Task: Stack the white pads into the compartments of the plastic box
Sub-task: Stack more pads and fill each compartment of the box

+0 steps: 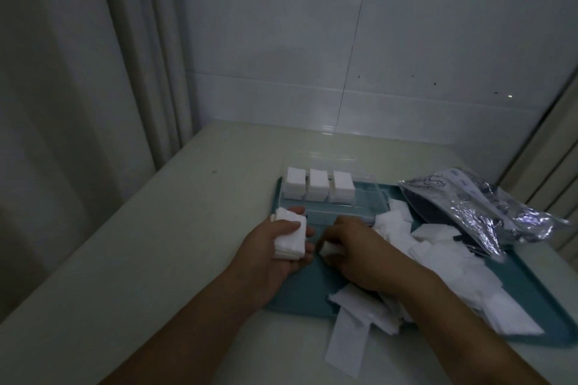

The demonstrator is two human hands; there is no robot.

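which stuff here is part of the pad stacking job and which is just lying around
Part of the job:
- left hand, gripping a stack of pads
- right hand, pinching one pad
- loose pads
- plastic box
- teal tray

Lying about:
- foil bag
- curtain
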